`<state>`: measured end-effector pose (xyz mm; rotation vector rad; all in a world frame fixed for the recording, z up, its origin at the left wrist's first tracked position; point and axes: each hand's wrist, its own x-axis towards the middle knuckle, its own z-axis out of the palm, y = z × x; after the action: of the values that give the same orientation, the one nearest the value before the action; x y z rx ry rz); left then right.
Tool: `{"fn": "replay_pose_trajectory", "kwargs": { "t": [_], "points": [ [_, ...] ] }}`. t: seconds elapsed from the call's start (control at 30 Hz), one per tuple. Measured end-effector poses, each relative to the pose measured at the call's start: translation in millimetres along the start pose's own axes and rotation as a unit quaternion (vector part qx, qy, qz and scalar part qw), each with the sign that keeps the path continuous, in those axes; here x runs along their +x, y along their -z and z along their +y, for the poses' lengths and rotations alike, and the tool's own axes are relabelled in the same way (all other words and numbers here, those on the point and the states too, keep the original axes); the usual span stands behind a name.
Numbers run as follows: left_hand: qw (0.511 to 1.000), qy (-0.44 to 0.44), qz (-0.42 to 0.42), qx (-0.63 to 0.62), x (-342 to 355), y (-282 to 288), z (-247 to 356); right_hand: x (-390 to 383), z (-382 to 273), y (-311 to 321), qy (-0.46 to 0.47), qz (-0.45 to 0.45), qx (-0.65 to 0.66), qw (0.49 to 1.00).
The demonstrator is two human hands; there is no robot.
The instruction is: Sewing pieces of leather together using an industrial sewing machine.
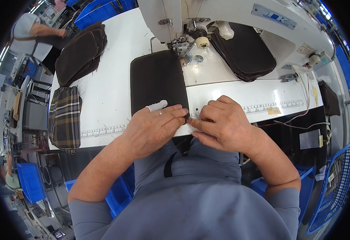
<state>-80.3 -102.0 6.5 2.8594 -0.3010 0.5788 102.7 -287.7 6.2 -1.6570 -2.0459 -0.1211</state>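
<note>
A dark brown, rounded fabric panel [157, 78] lies on the white sewing table, its far right edge by the needle area of a sewing machine [181, 47]. My left hand [153, 126] rests over the panel's near end. Its fingers close on the near right corner, with the thumb hidden; the little finger wears a white finger cover. At that same corner, the index fingertip of my right hand [225, 124] touches the panel's edge. The right thumb stands apart from the index finger, below the corner, and the other fingers are curled.
Dark panels [247, 52] are stacked under the machine arm. More dark panels [79, 56] and plaid fabric pieces [65, 118] lie at the left. A printed ruler [103, 131] runs along the table's front. Blue crates [103, 14] and a blue basket [331, 188] stand around; another person [33, 34] works far left.
</note>
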Motion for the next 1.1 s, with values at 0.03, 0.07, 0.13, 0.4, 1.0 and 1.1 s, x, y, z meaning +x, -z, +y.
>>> {"fn": "replay_pose_trajectory", "kwargs": {
  "t": [0.03, 0.07, 0.13, 0.4, 1.0, 1.1],
  "points": [
    [1.0, 0.0, 0.0, -0.001, 1, 1, 0, 0, 1, 1, -0.001, 0.007, 0.024, 1.0],
    [1.0, 0.001, 0.003, -0.02, 3, 3, 0, 1, 2, 1, -0.002, 0.015, 0.048, 0.999],
    [0.999, 0.004, 0.005, -0.041, 2, 3, 1, 1, 8, -2, -0.004, 0.028, 0.052, 0.998],
    [0.992, 0.061, 0.095, -0.063, 1, -9, 6, 21, 9, -9, -0.023, 0.071, 0.09, 0.993],
    [0.988, 0.093, -0.097, -0.07, 23, 8, -29, 31, 19, -15, 0.053, 0.07, 0.025, 0.996],
    [0.989, 0.092, -0.092, -0.071, 26, 8, -33, 37, 26, -15, 0.045, 0.082, 0.026, 0.995]
  ]
}}
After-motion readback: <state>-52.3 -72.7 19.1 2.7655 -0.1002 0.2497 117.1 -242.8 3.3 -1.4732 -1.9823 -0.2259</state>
